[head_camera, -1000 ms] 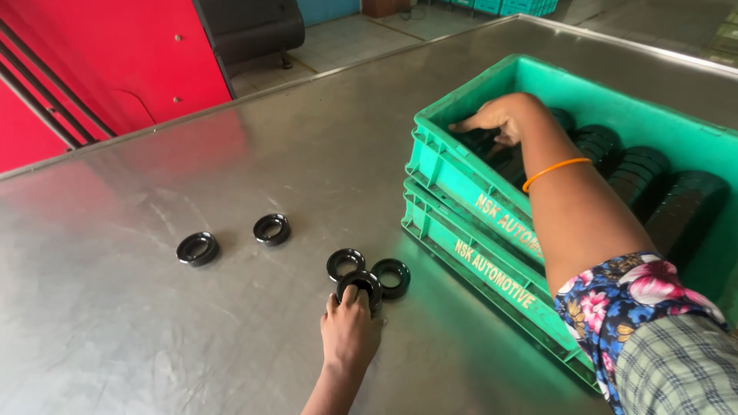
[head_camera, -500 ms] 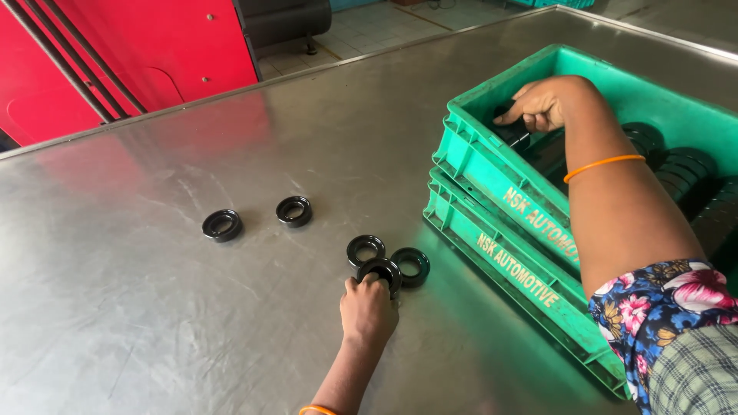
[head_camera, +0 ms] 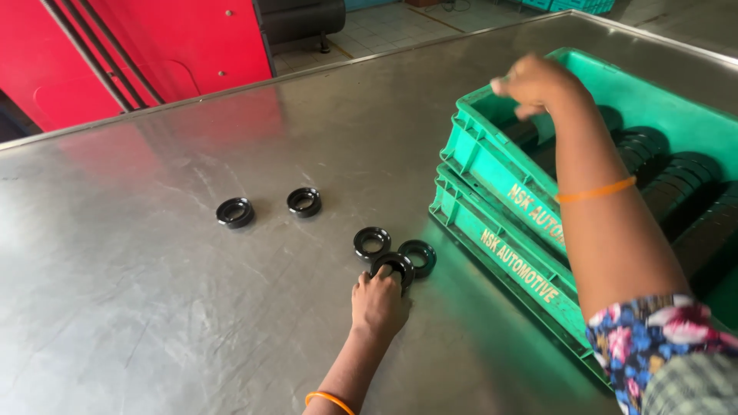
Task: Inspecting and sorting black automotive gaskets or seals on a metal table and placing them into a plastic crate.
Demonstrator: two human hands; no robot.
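My left hand (head_camera: 378,301) lies low on the brushed steel tabletop (head_camera: 154,307), fingers curled over the near edge of a black rubber ring with a round hole (head_camera: 393,267). That grip touches the ring from above and behind; I cannot tell whether it is pinched or only pressed. This ring sits on the tabletop in a tight cluster with two more black rings: one just beyond it to the left (head_camera: 372,241), one just to its right (head_camera: 418,256), all three touching or nearly so. Two further black rings lie well apart to the left, one (head_camera: 304,201) beside the other (head_camera: 234,212), both flat.

My right hand (head_camera: 538,83) is raised above the near corner of the upper green plastic crate (head_camera: 492,165), which is stacked on a second green crate (head_camera: 500,250). Fingers are drawn together; blur hides whether this grip holds anything. Dark ring stacks (head_camera: 676,192) fill the upper crate. An orange band (head_camera: 596,190) circles my right forearm.
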